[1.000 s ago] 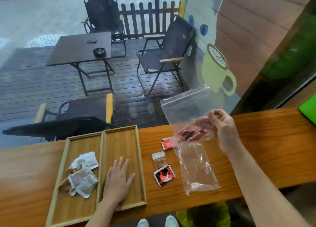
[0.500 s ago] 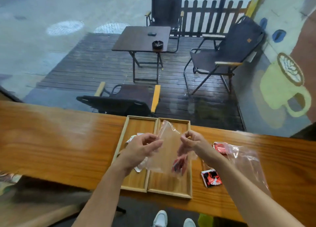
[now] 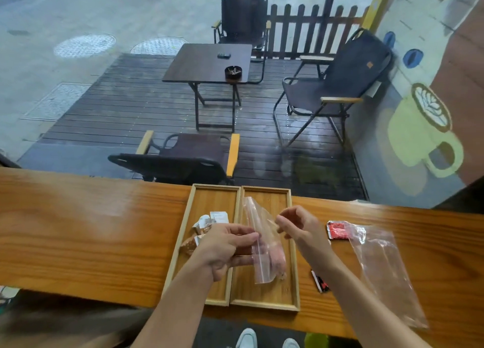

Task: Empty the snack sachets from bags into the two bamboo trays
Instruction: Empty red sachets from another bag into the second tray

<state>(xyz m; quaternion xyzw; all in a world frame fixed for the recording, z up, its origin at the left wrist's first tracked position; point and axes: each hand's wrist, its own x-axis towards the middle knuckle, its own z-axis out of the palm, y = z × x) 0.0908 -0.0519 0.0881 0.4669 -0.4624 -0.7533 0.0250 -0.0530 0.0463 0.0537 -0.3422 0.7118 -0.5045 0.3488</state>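
Two bamboo trays sit side by side on the wooden counter: the left tray [image 3: 207, 198] holds several white and brown sachets [image 3: 209, 220], the right tray [image 3: 284, 295] lies under a clear zip bag [image 3: 264, 253] with reddish contents. My left hand [image 3: 226, 248] pinches that bag's left edge above the trays. My right hand [image 3: 298, 230] hovers at the bag's upper right with curled fingers; whether it touches the plastic is unclear. A red sachet [image 3: 337, 230] and a black-red sachet [image 3: 320, 283] lie on the counter right of the trays.
A second clear plastic bag [image 3: 385, 271] lies flat on the counter [image 3: 91, 230] at the right. Beyond the counter's far edge is a window onto a deck with chairs and a table. The counter's near edge runs just below the trays.
The bag hangs lower over the right tray, my left hand gripping further down its side. My right hand has loosened at the top. A second ago only my right hand held it, right of the trays.
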